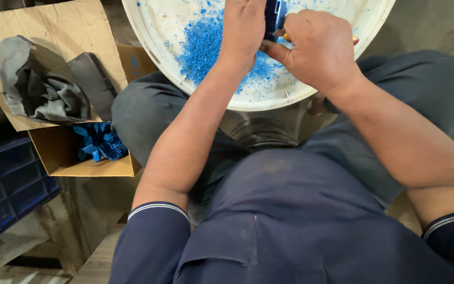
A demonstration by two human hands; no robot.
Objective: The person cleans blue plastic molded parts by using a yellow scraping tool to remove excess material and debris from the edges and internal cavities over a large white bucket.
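Both hands work over a white tub (148, 31): left hand (243, 29) and right hand (319, 50) closed together on a dark blue plastic part (274, 13) (mostly hidden). Blue shavings (203, 44) beneath; cardboard box (59, 152) of blue parts (100, 142) near left.

**One head camera, looking steeply down**

A single view, taken from the person's head and tilted almost straight down over the chest and lap. It sits close: the forearms fill the middle, and both hands, left hand (243, 31) and right hand (319, 50), reach the top edge, partly cropped. The white basin (148, 31) is cut off at the top. On the left side the frame takes in a cardboard box (59, 155) and a dark blue crate (6, 179) lower down.
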